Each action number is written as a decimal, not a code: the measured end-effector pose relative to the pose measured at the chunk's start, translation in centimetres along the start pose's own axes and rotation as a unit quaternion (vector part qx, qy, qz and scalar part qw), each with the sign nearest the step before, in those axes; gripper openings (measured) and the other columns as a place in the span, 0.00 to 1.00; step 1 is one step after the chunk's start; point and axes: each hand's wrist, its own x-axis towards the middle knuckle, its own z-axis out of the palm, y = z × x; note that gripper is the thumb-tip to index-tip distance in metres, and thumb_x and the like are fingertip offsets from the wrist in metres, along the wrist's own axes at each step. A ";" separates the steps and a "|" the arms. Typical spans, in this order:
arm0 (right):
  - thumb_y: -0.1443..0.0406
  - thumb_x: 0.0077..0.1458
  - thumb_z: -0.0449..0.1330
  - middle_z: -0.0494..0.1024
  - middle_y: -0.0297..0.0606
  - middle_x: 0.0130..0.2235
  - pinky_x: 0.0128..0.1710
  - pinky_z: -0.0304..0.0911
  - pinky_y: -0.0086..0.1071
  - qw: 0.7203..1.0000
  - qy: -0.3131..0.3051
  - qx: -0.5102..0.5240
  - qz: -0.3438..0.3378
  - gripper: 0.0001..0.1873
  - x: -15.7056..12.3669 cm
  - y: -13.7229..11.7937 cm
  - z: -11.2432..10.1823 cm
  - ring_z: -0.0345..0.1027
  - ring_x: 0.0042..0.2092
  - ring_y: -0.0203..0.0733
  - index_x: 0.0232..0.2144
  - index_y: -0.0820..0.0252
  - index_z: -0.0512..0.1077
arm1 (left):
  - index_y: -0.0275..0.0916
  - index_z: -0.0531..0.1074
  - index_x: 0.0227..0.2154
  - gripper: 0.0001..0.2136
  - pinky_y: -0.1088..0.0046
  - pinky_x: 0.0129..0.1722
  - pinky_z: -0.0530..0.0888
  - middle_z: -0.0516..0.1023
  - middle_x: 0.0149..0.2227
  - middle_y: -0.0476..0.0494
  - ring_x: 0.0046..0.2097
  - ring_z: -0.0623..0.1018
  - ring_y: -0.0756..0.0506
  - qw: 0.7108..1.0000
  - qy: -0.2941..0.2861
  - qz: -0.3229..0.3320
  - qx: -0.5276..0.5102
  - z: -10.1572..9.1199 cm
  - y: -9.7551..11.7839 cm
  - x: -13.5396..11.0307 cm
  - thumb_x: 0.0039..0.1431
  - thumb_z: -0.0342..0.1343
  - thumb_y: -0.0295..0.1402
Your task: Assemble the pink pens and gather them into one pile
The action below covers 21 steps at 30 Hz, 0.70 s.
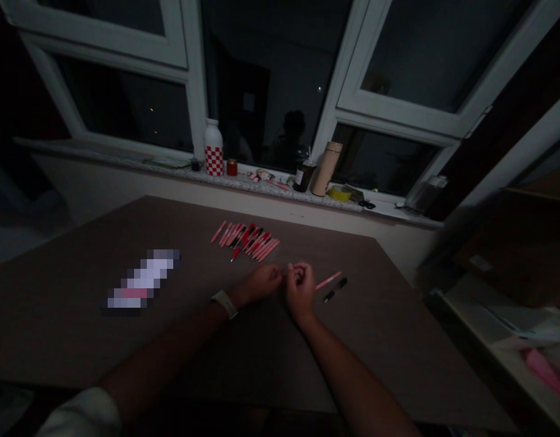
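Clenching together | left grip [261, 284], right grip [300, 290] curled, held item unclear | pink pen [328, 280] just beside

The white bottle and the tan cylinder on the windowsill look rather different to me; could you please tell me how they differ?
The white bottle has a red-and-white checked lower half, while the tan cylinder is plain. The white bottle narrows to a neck, but the tan cylinder has straight sides. The white bottle stands upright, whereas the tan cylinder leans slightly. Both stand on the stone windowsill.
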 end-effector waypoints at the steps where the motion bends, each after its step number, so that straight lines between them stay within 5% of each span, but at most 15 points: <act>1: 0.54 0.59 0.54 0.68 0.29 0.22 0.25 0.55 0.27 1.000 -0.021 -0.012 0.006 0.15 0.1 0.2 0.1 0.61 0.24 0.34 0.29 0.58 0.66 | 0.36 0.71 0.28 0.12 0.72 0.30 0.69 0.75 0.26 0.47 0.30 0.73 0.48 1.000 0.009 -0.029 -0.005 -0.7 -0.3 -0.6 0.62 0.50 0.38; 4: 0.51 0.59 0.53 0.65 0.28 0.19 0.24 0.52 0.26 0.991 -0.126 -0.042 0.024 0.22 0.1 0.7 0.4 0.58 0.22 0.33 0.20 0.59 0.65 | 0.37 0.70 0.31 0.13 0.72 0.31 0.68 0.74 0.28 0.48 0.31 0.73 0.48 0.998 0.028 -0.054 -0.031 -2.4 -0.7 -2.7 0.64 0.47 0.41; 7: 0.51 0.58 0.55 0.68 0.29 0.20 0.24 0.52 0.26 0.981 -0.188 -0.009 0.053 0.21 -0.2 0.8 0.8 0.59 0.23 0.33 0.23 0.60 0.69 | 0.39 0.70 0.35 0.14 0.72 0.35 0.69 0.76 0.32 0.47 0.34 0.74 0.47 0.998 -0.002 -0.022 -0.064 -3.3 -0.6 -4.5 0.65 0.46 0.44; 15: 0.47 0.49 0.61 0.67 0.29 0.18 0.18 0.50 0.26 0.977 -0.090 0.121 0.154 0.22 0.5 0.6 0.9 0.58 0.19 0.33 0.23 0.59 0.68 | 0.40 0.69 0.40 0.12 0.71 0.35 0.70 0.75 0.35 0.47 0.35 0.74 0.47 0.999 0.025 -0.009 -0.044 -3.7 -2.2 -4.6 0.65 0.47 0.42; 21: 0.45 0.44 0.64 0.65 0.28 0.14 0.14 0.44 0.25 0.957 -0.165 0.125 0.203 0.24 0.5 0.4 0.9 0.51 0.15 0.30 0.20 0.61 0.71 | 0.39 0.70 0.40 0.13 0.72 0.35 0.69 0.75 0.35 0.46 0.36 0.73 0.47 1.000 0.000 0.028 -0.013 -3.8 -1.7 -4.9 0.64 0.49 0.44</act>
